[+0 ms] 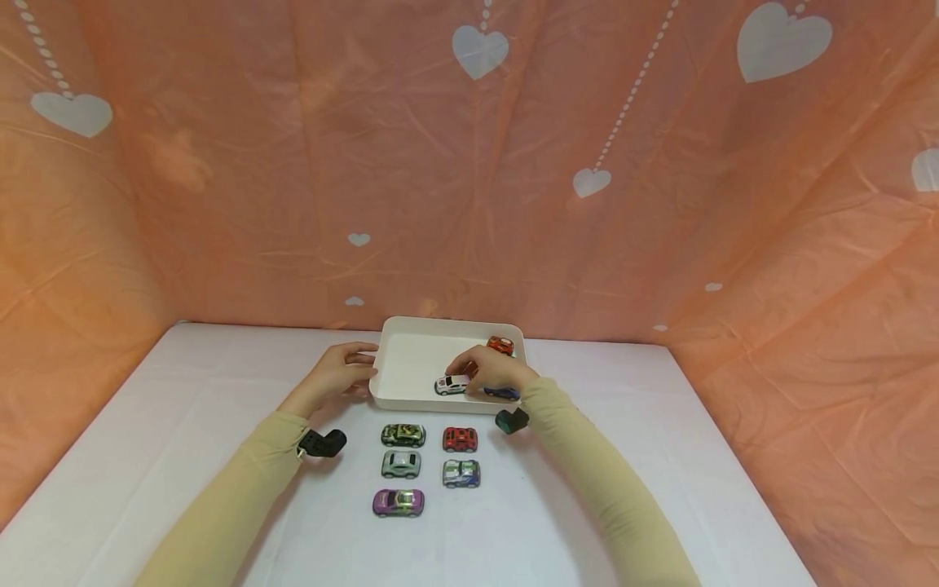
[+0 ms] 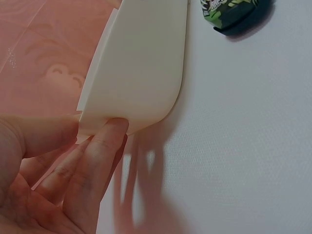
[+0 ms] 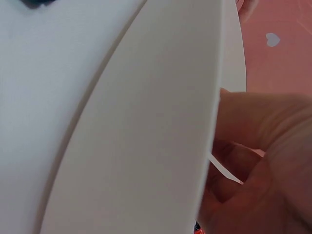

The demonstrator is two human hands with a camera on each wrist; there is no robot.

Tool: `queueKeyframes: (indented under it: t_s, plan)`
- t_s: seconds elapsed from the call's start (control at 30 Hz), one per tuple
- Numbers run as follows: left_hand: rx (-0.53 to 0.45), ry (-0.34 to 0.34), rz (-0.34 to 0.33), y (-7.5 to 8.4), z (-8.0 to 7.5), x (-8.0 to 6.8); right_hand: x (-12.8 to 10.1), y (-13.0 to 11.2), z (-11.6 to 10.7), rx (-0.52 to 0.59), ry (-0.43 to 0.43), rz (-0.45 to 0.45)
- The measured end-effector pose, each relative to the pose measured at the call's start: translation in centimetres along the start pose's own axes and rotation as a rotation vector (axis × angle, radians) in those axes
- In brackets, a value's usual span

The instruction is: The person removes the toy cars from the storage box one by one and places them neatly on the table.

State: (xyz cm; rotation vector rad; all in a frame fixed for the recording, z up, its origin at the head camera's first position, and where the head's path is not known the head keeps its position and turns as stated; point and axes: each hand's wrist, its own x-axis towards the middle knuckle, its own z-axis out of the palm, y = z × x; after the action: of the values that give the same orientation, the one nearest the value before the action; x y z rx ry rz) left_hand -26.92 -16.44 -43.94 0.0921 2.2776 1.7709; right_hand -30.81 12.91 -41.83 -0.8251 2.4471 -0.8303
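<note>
My left hand [image 1: 339, 377] pinches the left edge of a white rectangular tray [image 1: 414, 328]. In the left wrist view its thumb lies at the rim and a fingertip presses the outer wall. Inside the tray, my right hand [image 1: 493, 368] holds a small white toy car [image 1: 451, 385] by its right end, near the front wall. An orange-red toy car [image 1: 501, 346] sits at the tray's back right corner, and a dark blue toy car [image 1: 502, 393] lies partly beneath the right wrist. The tray wall hides the right fingertips in the right wrist view.
On the white table [image 1: 587, 522] before the tray stand a camouflage car [image 1: 403, 435], a grey-green car [image 1: 401, 465], a purple car [image 1: 398, 503], a red car [image 1: 460, 439] and a silver-blue car [image 1: 461, 474]. An orange curtain with hearts [image 1: 411, 179] hangs behind.
</note>
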Motion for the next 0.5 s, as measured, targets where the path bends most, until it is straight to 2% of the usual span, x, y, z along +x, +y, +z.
queueKeyframes:
  t_s: [0.3, 0.5]
  plan:
    - [-0.018, -0.010, 0.016, -0.29, 0.14, 0.08, -0.34, 0.26, -0.15, -0.053, -0.002, -0.032]
    - [-0.001, -0.007, 0.013, -0.31, 0.03, 0.15, -0.89, 0.36, -0.33, -0.032, 0.016, -0.073]
